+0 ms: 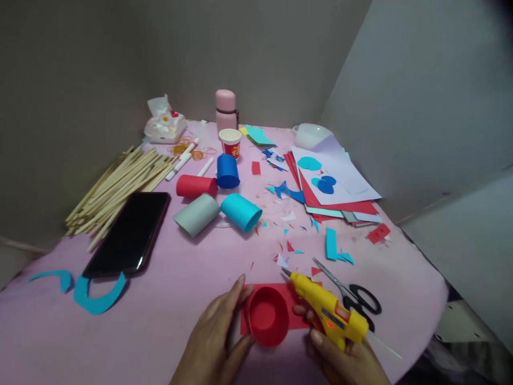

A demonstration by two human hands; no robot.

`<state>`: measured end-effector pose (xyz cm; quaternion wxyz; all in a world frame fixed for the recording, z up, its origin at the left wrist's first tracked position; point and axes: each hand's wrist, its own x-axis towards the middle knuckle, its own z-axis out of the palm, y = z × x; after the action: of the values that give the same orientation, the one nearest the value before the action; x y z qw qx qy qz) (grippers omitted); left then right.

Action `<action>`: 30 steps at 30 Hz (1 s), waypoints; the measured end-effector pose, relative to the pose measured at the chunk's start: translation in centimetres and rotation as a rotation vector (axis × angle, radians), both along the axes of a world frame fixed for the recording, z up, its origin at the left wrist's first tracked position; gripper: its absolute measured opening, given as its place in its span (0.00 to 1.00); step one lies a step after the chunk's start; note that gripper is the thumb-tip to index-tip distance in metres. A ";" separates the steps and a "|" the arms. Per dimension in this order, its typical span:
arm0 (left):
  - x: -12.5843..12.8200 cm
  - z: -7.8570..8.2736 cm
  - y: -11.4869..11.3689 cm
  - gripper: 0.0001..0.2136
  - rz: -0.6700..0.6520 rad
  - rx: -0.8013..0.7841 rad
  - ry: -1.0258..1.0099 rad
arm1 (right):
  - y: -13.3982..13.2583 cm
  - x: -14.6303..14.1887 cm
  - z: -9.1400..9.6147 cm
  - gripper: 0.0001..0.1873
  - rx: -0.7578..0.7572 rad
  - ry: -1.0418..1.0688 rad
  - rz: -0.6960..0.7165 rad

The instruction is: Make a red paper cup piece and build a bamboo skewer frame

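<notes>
Head view: left grip, curled, holds the red paper tube on 1 red sheet; right grip wraps the yellow glue gun (light glowing); a leftward slip could burn left fingers.

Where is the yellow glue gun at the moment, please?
In the head view, the glue gun is at lower right, in the person's right hand, between the red tube and the black-handled scissors.
</notes>
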<state>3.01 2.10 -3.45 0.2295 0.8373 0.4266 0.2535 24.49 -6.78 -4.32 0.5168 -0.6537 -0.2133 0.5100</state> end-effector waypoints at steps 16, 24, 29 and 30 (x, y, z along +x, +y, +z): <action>-0.5 -0.6 0.7 0.33 -0.014 0.031 0.040 | 0.2 0.8 1.1 0.19 -0.069 -0.200 0.125; 0.0 0.0 0.3 0.32 0.014 -0.001 0.044 | 0.2 0.7 0.8 0.20 -0.041 -0.172 0.126; 0.2 -0.1 0.3 0.33 -0.004 0.018 0.055 | -0.2 0.3 -0.1 0.21 -0.032 -0.152 0.083; 0.2 -0.3 0.3 0.33 -0.011 0.038 0.053 | -0.2 0.2 -0.4 0.21 -0.027 -0.149 0.073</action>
<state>3.24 2.40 -3.71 0.2036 0.8503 0.4231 0.2377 24.69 -7.02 -4.67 0.4716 -0.6886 -0.2678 0.4813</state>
